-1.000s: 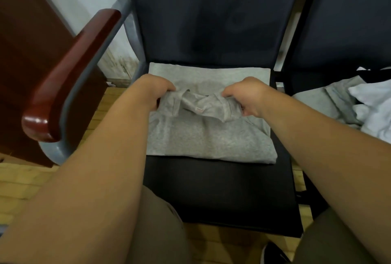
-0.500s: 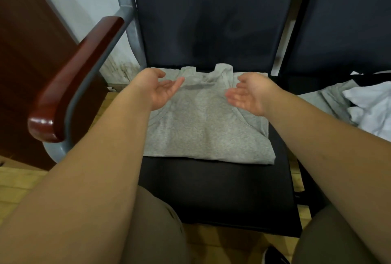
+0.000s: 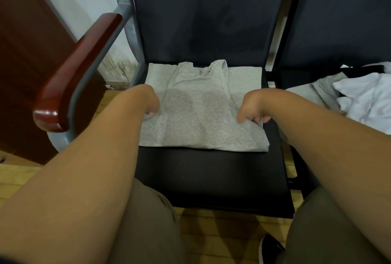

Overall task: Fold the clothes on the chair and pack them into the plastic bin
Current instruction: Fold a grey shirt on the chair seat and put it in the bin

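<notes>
A grey tank top (image 3: 201,119) lies flat on the black seat (image 3: 211,179) of the chair, straps toward the backrest, over a wider folded grey layer. My left hand (image 3: 151,104) is at the garment's left side, fingers curled down into the fabric. At the right side, my right hand (image 3: 252,108) has its fingers curled over the cloth's edge. Both hands grip the tank top about halfway along its length. The plastic bin is not in view.
A pile of white and grey clothes (image 3: 359,96) lies on the neighbouring seat at the right. A red-brown wooden armrest (image 3: 78,68) on a grey frame stands at the left, with a dark wooden panel (image 3: 25,52) beyond. My knees frame the seat's front edge.
One second ago both hands gripped the bunched straps; they laid them out toward the backrest, opened palm-up, then dropped to the garment's sides and took hold there.
</notes>
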Motion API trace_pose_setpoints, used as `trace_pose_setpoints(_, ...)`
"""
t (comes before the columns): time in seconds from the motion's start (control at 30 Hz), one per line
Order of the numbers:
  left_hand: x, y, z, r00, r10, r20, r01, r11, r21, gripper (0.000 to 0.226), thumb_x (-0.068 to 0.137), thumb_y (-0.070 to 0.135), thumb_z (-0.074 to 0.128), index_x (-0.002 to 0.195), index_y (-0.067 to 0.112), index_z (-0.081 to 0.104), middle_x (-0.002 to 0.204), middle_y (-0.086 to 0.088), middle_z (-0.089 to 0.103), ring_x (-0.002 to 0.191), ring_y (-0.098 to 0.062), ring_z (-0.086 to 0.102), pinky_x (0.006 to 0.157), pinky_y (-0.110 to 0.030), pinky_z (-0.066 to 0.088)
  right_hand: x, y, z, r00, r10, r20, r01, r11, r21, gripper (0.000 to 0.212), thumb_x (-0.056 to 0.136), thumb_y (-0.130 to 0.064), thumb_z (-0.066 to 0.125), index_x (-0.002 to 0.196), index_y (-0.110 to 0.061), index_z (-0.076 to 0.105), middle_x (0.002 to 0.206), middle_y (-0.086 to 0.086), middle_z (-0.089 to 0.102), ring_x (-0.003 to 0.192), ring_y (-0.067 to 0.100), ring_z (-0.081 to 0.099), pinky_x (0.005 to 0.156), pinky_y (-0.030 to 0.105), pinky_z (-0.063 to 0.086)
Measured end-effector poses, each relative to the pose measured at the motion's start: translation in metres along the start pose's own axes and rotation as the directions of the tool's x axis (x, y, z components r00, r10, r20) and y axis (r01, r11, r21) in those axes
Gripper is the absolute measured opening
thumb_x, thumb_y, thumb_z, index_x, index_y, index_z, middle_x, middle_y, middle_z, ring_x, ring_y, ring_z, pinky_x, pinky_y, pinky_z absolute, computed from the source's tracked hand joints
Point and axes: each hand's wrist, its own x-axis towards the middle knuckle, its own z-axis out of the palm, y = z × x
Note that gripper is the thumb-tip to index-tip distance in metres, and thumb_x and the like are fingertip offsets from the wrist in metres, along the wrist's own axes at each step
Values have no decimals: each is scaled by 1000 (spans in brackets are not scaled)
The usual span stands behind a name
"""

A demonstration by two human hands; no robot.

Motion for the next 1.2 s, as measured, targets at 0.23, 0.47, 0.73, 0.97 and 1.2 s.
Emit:
trace_pose_setpoints(0.23,3,-27,15,991,-104,80,106,994,-23,70,88,19,83,147,1,51,140,-20,57,130,-40,54,109,-50,46,-7,-7,8,993,-65,-99,53,991,-120,53,91,-28,75,137,-7,58,114,10,61,106,31,65,98,45,59)
trace_pose_setpoints(0.47,-2,-49,13,999,-26,-29,22,991,-135,60,90,28,77,143,12,56,124,-11,60,110,-32,61,96,-46,55,-9,6,0,1000,1,-14,-3,997,-81,72,96,-24,78,155,-5,42,152,19,49,121,34,64,96,44,59)
trace_pose_setpoints(0.73,1,-61,17,987,-130,-98,111,977,-180,38,98,11,65,135,0,61,109,-17,68,97,-33,70,88,-44,62,-13,-10,4,980,-28,-199,-61,901,-430,38,101,-23,68,135,-7,62,118,8,62,106,26,63,90,35,54)
trace_pose_setpoints(0.97,-19,-20,13,964,257,-73,-265,955,-133,19,98,27,70,115,18,71,105,-3,71,97,-21,68,79,-34,56,-8,-15,14,989,-105,-101,91,987,-134,20,98,-23,70,110,-7,67,106,11,69,95,26,71,92,42,62)
trace_pose_setpoints(1.2,-32,17,33,903,381,197,-338,915,-218,23,94,29,78,116,30,70,115,0,74,104,-16,72,96,-36,61,-9,-11,33,972,-233,-16,232,971,-65,28,100,-35,69,119,-15,68,112,12,72,101,26,71,88,37,63)
